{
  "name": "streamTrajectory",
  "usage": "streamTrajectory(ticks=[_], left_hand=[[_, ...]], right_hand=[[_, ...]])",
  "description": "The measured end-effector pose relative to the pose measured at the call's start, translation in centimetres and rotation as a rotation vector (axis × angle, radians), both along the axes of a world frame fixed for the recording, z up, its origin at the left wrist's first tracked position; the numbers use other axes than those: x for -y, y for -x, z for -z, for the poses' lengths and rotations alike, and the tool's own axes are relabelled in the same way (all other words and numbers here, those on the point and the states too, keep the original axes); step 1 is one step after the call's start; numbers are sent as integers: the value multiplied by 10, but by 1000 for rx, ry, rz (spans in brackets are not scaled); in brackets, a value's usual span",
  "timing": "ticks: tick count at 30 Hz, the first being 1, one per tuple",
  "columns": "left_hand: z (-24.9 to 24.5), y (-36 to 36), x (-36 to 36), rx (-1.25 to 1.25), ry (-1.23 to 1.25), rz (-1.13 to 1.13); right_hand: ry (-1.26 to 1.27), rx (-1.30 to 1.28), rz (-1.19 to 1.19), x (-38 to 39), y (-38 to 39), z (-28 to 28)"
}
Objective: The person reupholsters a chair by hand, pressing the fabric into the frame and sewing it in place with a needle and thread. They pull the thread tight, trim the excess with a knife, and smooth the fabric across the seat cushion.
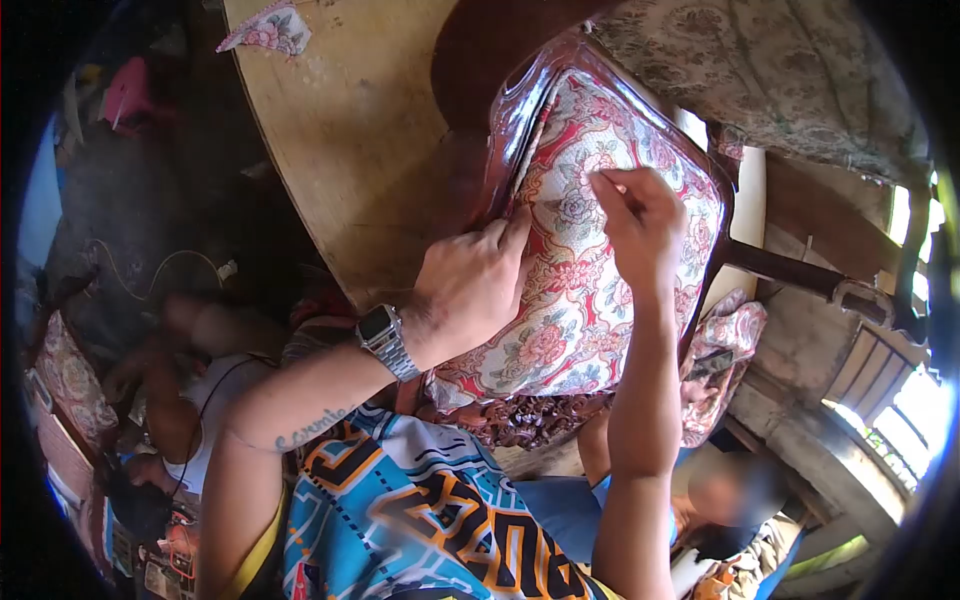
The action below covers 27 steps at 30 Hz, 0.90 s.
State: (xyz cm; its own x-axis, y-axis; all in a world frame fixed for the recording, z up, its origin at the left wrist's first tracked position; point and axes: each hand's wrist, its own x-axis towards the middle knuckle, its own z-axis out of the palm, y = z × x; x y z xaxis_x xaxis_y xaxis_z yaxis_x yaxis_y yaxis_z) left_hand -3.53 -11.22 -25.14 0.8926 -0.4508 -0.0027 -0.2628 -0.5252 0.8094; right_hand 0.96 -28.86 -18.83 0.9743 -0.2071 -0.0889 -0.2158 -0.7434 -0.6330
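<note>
A dark varnished wooden chair frame [500,150] surrounds a padded panel of red and white floral fabric [575,330]. Wearing a metal-band watch, my left hand [470,280] rests at the panel's left edge. Its fingers are closed at the narrow piping [532,145] that runs between fabric and wood. Over the upper middle of the panel, my right hand [645,225] is raised with thumb and forefinger pinched together. Whatever that pinch holds, if anything, is too small to make out. Carved dark wood [535,420] shows below the panel.
A curved plywood board [340,130] lies left of the chair, with a floral fabric scrap [270,30] on it. One person [215,400] sits at lower left; another [560,505] is at lower right. A floral cushion piece [735,335] is on the right.
</note>
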Motion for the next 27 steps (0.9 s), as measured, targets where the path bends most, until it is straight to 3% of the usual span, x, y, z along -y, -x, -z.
streamTrajectory(ticks=[2, 8, 17, 27], left_hand=[[2, 1, 1, 42, -25, -6], [10, 6, 5, 144, -122, 15], [9, 7, 5, 202, -183, 24], [9, 4, 4, 252, -159, 19]], right_hand=[[92, -47, -176, -9, -19, 6], [72, -66, -303, -21, -31, 23], [192, 19, -322, -25, -30, 25], [217, -56, -352, -24, -35, 24]])
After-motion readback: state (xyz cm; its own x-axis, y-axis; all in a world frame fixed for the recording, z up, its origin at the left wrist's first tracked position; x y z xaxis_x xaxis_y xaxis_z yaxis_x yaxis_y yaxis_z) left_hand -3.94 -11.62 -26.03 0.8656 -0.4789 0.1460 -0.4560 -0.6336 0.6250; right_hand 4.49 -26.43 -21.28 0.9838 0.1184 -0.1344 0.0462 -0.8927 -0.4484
